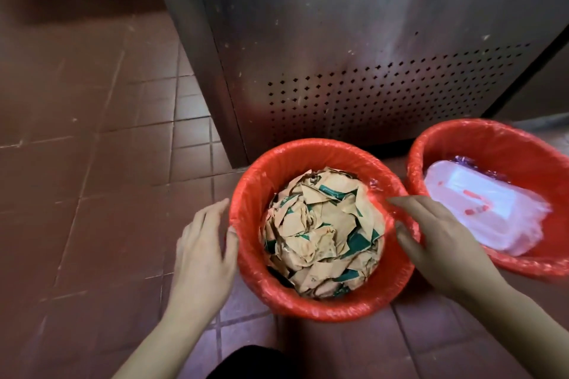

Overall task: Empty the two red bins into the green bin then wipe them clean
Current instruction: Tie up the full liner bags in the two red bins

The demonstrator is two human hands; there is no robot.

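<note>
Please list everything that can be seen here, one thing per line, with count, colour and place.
round red plastic bins with red liners: 2, red; near one centre, far one right, on the floor
crumpled brown-and-green paper: one heap, inside the near bin
clear plastic lidded container: 1, whitish, inside the right bin
steel cabinet with perforated panel: 1, grey, behind the bins
tiled floor: reddish brown
left hand: 1, open, at the near bin's left rim
right hand: 1, open, over its right rim

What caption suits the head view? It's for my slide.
Both open hands, left hand and right hand, flank a paper-filled round red plastic bin.
</note>
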